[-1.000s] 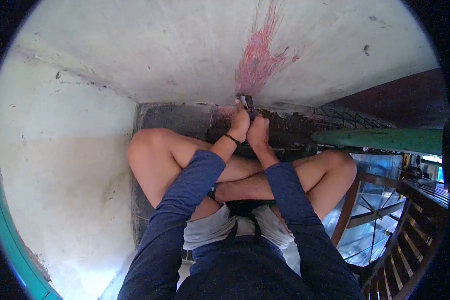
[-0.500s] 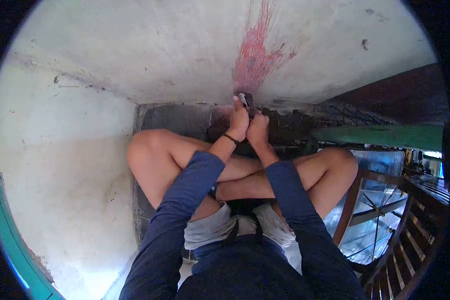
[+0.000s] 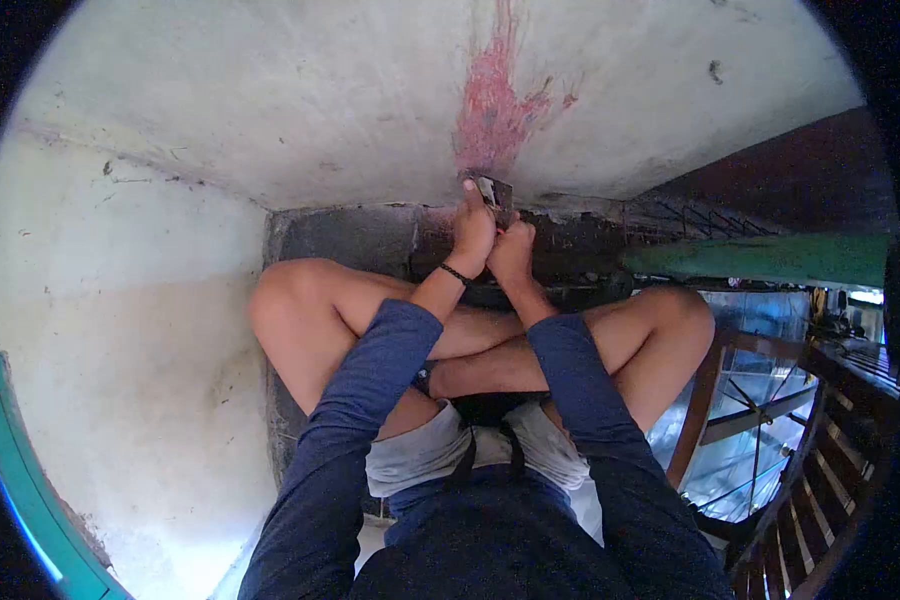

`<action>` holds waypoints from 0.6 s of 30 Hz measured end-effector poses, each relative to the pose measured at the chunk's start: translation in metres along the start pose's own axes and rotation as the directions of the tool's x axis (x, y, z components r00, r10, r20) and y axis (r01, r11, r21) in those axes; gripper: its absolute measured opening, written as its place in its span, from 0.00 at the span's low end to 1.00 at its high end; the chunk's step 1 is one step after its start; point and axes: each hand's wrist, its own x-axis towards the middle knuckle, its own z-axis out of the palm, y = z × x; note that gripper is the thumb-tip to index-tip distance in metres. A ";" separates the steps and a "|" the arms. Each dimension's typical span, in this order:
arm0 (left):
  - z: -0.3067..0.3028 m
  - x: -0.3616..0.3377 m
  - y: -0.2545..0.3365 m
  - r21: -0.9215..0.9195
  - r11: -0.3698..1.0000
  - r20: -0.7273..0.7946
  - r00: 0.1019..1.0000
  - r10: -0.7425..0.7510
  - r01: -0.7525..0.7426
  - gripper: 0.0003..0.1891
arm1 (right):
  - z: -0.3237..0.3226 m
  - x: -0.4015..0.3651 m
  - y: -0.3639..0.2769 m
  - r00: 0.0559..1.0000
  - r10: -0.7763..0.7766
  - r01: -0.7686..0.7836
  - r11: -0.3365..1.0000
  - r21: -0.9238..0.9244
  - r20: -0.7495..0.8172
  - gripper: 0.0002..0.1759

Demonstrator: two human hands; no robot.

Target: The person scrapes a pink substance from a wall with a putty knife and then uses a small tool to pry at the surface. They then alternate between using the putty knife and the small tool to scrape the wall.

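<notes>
Both hands are together at the foot of the whitish wall (image 3: 370, 110), just below a red, scratchy patch (image 3: 495, 110) on it. My left hand (image 3: 473, 235) is wrapped round a small dark rectangular tool (image 3: 504, 194) with a pale patch on its face; its exact kind cannot be made out. The thumb lies along the tool's left side, and a dark bracelet circles that wrist. My right hand (image 3: 513, 247) is closed at the tool's lower end, close beside the left. The tool's upper edge appears to meet the wall at the bottom of the red patch.
My crossed legs (image 3: 310, 300) lie under the forearms on a dark tiled floor (image 3: 345, 235). A green beam (image 3: 760, 262) runs along the right. Dark wooden slats (image 3: 820, 500) stand at lower right, and a teal frame (image 3: 30, 460) at far left.
The view has shifted slightly, so the wall and hands sit a little higher and further left. The tool's dark face has turned and shows more. Both hands keep their grip.
</notes>
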 end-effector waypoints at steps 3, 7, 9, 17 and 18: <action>-0.001 0.012 -0.019 0.021 0.997 -0.084 0.994 -0.074 0.076 0.39 | 0.010 0.000 0.006 0.997 0.071 -0.072 0.997 0.010 0.044 0.12; 0.003 0.015 -0.031 -0.116 0.979 -0.081 0.981 -0.176 0.166 0.38 | 0.023 -0.003 0.029 0.998 0.037 -0.037 0.999 -0.009 0.057 0.11; 0.004 -0.015 0.011 -0.137 0.988 -0.029 0.997 -0.072 0.067 0.37 | 0.009 0.005 0.015 0.998 -0.068 0.068 0.998 0.018 0.006 0.11; -0.003 -0.002 -0.009 -0.226 0.969 -0.020 0.994 -0.106 0.099 0.32 | 0.027 0.006 0.026 0.992 -0.124 0.125 0.992 0.031 -0.037 0.14; -0.004 -0.004 -0.002 -0.224 0.967 0.024 0.993 -0.118 0.121 0.31 | 0.021 0.008 0.014 0.999 -0.010 0.017 0.982 0.186 -0.037 0.18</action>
